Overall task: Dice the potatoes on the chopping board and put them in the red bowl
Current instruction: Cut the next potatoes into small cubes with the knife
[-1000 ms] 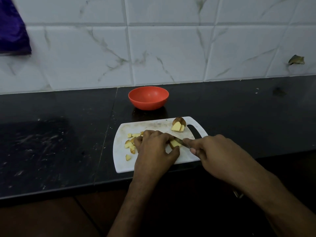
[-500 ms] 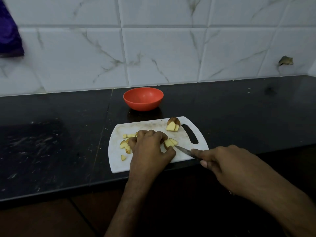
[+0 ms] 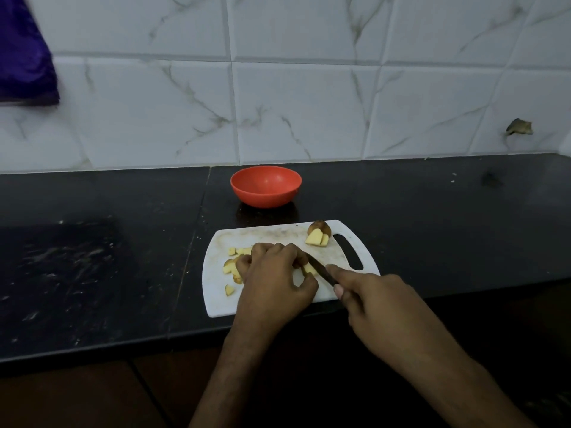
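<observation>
A: On the white plastic chopping board (image 3: 272, 234) at the front edge of the black stone countertop (image 3: 432, 217), what is each hand doing?

B: The left hand (image 3: 273, 284) sits curled at the board's centre, fingertips bent down onto a pale potato piece (image 3: 309, 268) and thumb tucked beside it, pinning it. The right hand (image 3: 380, 307) comes in from four o'clock, fingers wrapped round the handle of a small dark-bladed knife (image 3: 319, 268), index finger laid along its top. The blade's tip meets that potato piece, just by the left fingers.

A: And the rest of the potato?

B: A scatter of yellow diced potato cubes (image 3: 231, 267) lies at nine o'clock of the left hand, some partly hidden under it. At one o'clock, near the board's slotted handle, sits a brown-skinned potato chunk (image 3: 318, 233) with cut faces showing.

A: The bowl?

B: The round red plastic bowl (image 3: 265, 186) stands on the countertop at twelve o'clock of the board, apart from it, close to the white marbled wall tiles (image 3: 309, 112). I see no potato in it.

A: Anything else?

B: A purple cloth (image 3: 24, 63) hangs at ten o'clock, against the tiles.
</observation>
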Motion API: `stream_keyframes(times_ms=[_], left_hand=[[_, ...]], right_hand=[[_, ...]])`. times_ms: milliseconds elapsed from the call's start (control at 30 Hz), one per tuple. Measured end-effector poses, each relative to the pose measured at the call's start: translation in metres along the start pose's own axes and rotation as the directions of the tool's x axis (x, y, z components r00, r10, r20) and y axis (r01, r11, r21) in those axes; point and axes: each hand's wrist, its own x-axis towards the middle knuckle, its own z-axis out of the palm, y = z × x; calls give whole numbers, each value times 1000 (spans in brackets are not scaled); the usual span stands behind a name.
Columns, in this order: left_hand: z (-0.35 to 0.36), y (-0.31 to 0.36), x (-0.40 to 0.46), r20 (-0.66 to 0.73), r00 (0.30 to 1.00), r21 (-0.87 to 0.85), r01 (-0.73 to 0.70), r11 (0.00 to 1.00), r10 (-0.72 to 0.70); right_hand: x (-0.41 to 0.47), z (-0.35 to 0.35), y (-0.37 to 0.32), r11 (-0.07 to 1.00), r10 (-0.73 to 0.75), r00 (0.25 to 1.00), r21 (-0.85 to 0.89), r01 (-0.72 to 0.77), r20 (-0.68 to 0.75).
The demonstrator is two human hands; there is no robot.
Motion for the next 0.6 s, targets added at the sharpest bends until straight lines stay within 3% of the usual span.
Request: stream_keyframes(times_ms=[233, 400, 533, 600], left_hand=[[2, -4, 5, -1, 999, -39, 38, 999, -38], [4, -3, 5, -37, 998, -21, 45, 999, -46], [5, 0, 6, -36, 995, -22, 90, 996, -91], [5, 0, 6, -28, 994, -23, 101, 995, -102]], right_hand=[[6, 3, -3, 992, -6, 999, -123, 10, 36], [33, 9, -12, 952, 94, 947, -305, 4, 307], [29, 10, -5, 943, -23, 993, -327, 60, 116], [22, 2, -4, 948, -27, 991, -310, 68, 133]])
